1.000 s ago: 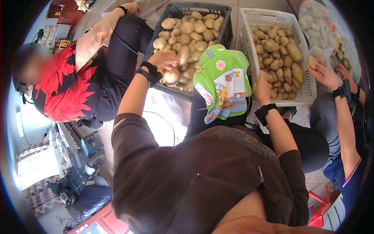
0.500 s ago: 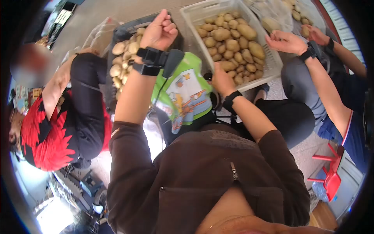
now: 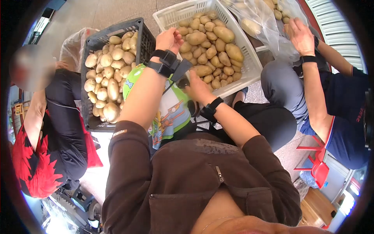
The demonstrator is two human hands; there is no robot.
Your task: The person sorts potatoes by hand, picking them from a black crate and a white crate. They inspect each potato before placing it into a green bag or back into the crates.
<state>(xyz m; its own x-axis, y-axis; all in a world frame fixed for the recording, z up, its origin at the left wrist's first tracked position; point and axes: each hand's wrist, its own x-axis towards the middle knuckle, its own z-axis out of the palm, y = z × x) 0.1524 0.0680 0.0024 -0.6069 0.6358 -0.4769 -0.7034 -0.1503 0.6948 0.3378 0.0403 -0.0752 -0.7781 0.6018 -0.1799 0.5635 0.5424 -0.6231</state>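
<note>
My left hand (image 3: 169, 39) is over the near-left rim of a white plastic crate (image 3: 252, 74) heaped with potatoes (image 3: 215, 48). Its fingers are curled in, and whatever they may hold is hidden. My right hand (image 3: 199, 89) is lower down, beside the crate's near corner, thumb apart from the fingers, with nothing visible in it. To the left stands a black plastic crate (image 3: 145, 39) of paler potatoes (image 3: 111, 76), partly covered by my left forearm. A green printed cloth (image 3: 175, 111) lies over my lap, between my arms.
Another person's hand (image 3: 300, 37) is at a clear plastic bag (image 3: 269, 29) with potatoes on the right. On the left sits a person in red and black (image 3: 43, 156) beside another plastic bag (image 3: 72, 48). A red stool (image 3: 320, 169) stands at lower right.
The view has shifted, uncovering more of the black crate. My left hand has gone from above the black crate to the white crate's rim. The right-hand person's hand has reached the bag.
</note>
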